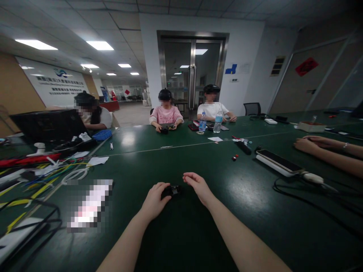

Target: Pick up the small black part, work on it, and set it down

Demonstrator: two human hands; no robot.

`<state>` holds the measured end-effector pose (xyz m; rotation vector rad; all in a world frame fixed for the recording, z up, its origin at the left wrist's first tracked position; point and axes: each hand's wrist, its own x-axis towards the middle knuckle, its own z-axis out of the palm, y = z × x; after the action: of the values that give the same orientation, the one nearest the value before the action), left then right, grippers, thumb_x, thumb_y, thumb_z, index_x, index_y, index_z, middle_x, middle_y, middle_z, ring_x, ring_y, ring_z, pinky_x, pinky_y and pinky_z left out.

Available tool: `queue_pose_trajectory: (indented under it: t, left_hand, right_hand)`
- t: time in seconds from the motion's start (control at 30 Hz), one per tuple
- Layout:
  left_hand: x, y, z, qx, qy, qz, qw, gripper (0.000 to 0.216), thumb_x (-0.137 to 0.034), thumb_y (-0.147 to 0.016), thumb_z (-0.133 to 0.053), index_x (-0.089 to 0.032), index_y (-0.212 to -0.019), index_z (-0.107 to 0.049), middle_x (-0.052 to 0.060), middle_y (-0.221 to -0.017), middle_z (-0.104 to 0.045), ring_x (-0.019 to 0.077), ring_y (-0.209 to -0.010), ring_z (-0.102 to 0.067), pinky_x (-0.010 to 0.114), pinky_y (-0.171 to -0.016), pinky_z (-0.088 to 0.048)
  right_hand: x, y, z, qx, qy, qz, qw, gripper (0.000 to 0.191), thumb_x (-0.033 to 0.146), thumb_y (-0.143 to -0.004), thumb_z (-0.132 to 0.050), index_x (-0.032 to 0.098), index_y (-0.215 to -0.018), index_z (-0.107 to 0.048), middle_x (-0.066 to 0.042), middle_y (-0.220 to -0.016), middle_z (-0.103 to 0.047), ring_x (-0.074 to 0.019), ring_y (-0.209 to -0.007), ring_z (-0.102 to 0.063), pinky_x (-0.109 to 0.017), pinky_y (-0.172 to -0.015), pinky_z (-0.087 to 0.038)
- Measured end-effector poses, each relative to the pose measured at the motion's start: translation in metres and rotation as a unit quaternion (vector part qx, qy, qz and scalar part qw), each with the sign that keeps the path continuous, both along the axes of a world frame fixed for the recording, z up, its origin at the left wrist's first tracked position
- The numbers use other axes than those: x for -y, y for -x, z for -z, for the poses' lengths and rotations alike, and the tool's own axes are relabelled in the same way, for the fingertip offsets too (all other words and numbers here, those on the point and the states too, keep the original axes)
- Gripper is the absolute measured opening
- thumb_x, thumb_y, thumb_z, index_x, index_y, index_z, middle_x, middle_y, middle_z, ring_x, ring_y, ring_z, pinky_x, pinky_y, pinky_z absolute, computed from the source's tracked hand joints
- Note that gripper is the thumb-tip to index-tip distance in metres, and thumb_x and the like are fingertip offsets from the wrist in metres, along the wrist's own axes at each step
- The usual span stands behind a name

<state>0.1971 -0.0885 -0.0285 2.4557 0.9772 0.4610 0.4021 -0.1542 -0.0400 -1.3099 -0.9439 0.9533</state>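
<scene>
One hand braces a small black device while the other hangs beside it

The small black device (175,191) lies directly in front of the wearer, low over the green tabletop (136,162) and between the two hands. The left hand (155,200) grips its left end: the fingers curve along the far side and the thumb presses from the near side. This opposed hold probably serves to steady the piece and leaves its upper face and right end exposed. The right hand (197,189) is raised just to the right, apart from the device, its fingers curled and their tips drawn toward the thumb; whether something tiny is pinched there cannot be told. Such a posture would suit fine work. Larger things lie to the sides, presumably so that both forearms can rest freely: a pixelated, bright oblong (92,204) and tangled cables (34,192) at left, a dark-screened phone (279,160) on a white block (266,166) at right. A small red-and-black piece (235,157) lies beyond the right hand, near the phone.
</scene>
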Motion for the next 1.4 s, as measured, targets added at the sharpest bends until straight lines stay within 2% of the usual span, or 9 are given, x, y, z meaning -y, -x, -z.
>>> queue_pose_trajectory:
  t: [0.23, 0.5, 1.4]
  left_hand:
    - [-0.0003, 0.0004, 0.0014, -0.012, 0.008, -0.018, 1.0, 0.049, -0.031, -0.08, -0.049, -0.025, -0.127, -0.04, 0.005, -0.128, -0.045, 0.0204, -0.118, -0.042, 0.036, -0.099, -0.032]
    - [0.0002, 0.0005, 0.0011, -0.005, 0.009, -0.015, 1.0, 0.042, -0.034, -0.08, -0.047, -0.024, -0.121, -0.047, 0.005, -0.125, -0.046, 0.0209, -0.115, -0.043, 0.036, -0.098, -0.033]
    - [0.0033, 0.0027, -0.0028, -0.009, 0.015, -0.02, 1.0, 0.044, -0.034, -0.08, -0.047, -0.026, -0.123, -0.045, 0.003, -0.124, -0.047, 0.0204, -0.114, -0.043, 0.035, -0.097, -0.034]
  right_hand:
    - [0.0004, -0.0003, 0.0021, 0.009, 0.003, -0.005, 1.0, 0.031, 0.036, -0.076, -0.053, 0.024, -0.104, -0.058, -0.003, -0.106, -0.061, -0.0186, -0.1, -0.056, -0.036, -0.087, -0.042]
    - [-0.0006, 0.0, 0.0035, 0.004, 0.0, -0.005, 1.0, 0.031, 0.037, -0.075, -0.054, 0.023, -0.103, -0.058, -0.004, -0.104, -0.062, -0.0183, -0.098, -0.057, -0.035, -0.088, -0.041]
    - [-0.0006, -0.0006, 0.0065, -0.016, -0.007, -0.006, 1.0, 0.03, 0.035, -0.074, -0.056, 0.023, -0.101, -0.06, -0.004, -0.102, -0.062, -0.0188, -0.098, -0.057, -0.036, -0.09, -0.041]
